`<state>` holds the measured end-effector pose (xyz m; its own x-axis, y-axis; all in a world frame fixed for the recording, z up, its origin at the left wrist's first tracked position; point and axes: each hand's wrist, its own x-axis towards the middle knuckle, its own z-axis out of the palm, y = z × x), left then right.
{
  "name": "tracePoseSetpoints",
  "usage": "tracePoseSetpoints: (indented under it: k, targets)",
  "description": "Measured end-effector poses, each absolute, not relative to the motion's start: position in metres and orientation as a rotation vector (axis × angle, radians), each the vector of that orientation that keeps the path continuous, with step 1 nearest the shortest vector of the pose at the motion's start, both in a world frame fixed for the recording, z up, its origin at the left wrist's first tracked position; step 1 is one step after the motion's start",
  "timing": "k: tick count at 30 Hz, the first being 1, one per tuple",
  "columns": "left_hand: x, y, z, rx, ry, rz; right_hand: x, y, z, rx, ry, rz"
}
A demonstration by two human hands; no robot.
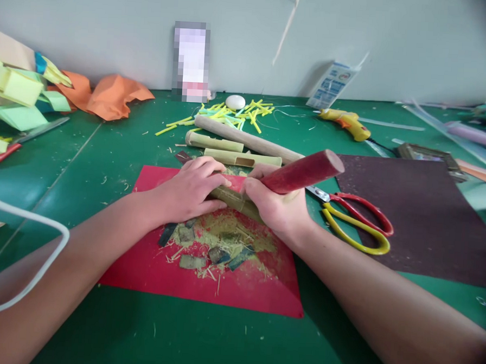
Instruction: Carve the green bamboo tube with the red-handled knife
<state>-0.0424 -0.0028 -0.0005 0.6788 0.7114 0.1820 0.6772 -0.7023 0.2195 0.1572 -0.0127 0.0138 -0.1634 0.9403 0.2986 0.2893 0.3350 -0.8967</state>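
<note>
1. The bamboo piece, dull greenish-brown with a faint line across it, lies slantwise at the centre of the frame, over the red sheet.
2. My left hand holds its left part; my right hand is wrapped around a thick red handle.
3. My hands cover both bamboo ends; the handle's lower end is hidden.
4. Scissors, right of centre: blades partly hidden.

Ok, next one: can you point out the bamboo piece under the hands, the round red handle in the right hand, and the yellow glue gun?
Bamboo piece (237, 201): head view, on its exposed middle stretch.
Red handle (302, 172): head view, midway along its shaft.
Yellow glue gun (352, 125): head view, on its body.
</note>
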Motion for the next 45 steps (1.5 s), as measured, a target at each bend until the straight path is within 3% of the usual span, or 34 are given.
tracePoseSetpoints:
  k: [12,45]
  targets:
    - [-0.041,0.000,-0.001,2.766,1.140,0.380,0.156,-0.004,0.011,-1.001,-1.755,1.061]
    - [-0.043,0.001,-0.003,2.734,1.117,0.418,0.151,-0.007,0.018,-1.078,-1.835,0.907]
